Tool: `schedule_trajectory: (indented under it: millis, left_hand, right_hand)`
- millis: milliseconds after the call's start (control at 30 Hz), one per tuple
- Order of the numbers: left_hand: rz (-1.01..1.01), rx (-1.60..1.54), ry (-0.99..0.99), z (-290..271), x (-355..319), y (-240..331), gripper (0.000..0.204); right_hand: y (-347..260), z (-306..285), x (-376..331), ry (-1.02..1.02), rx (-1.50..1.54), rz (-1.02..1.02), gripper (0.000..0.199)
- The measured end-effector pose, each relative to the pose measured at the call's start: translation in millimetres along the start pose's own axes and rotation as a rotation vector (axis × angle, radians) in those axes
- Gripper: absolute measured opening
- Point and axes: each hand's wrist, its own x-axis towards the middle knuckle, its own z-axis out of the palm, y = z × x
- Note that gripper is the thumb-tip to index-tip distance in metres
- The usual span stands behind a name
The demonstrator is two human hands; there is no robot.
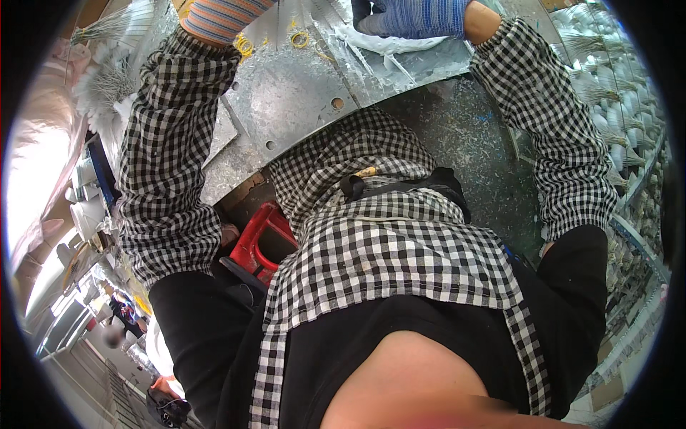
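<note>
My left hand (223, 17), in an orange and blue striped knit glove, reaches over the metal worktable (286, 89) at the top left. Its fingers lie beyond the upper edge of the picture. My right hand (418, 18) wears a blue striped glove with a dark coating toward the fingers. It is at the top right, just above a white, smeared, sheet-like material (400, 46) on the table. Only part of its fingers shows, and whether they grip anything is hidden. Small yellow rings (299, 40) lie on the metal between the hands.
Bundles of white bristle-like strands with wiry ends (614, 93) are stacked along the right. More pale strands (111, 86) stand at the left, near white containers (87, 214). A red plastic stool (264, 239) is beside my lap. Another person (128, 318) is far off at the lower left.
</note>
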Motion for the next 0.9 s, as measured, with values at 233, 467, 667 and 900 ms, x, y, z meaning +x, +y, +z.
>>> schedule_trajectory:
  millis: [233, 467, 667, 900]
  left_hand:
    - [-0.018, -0.039, 0.034, 11, -1, 5, 0.058]
    - [-0.013, 0.012, 0.02, 21, 7, 16, 0.053]
    - [0.269, 0.552, -0.094, 45, 28, 21, 0.048]
    - [0.478, 0.841, -0.356, 63, 17, 4, 0.037]
  right_hand:
    - [-33, -10, -7, 0.098, 0.113, 0.105, 0.058]
    - [-8, 15, 4, 0.282, 0.019, 0.219, 0.057]
    - [48, 30, 11, 0.474, -0.26, -0.07, 0.036]
    - [72, 57, -6, 0.536, -0.144, -0.014, 0.033]
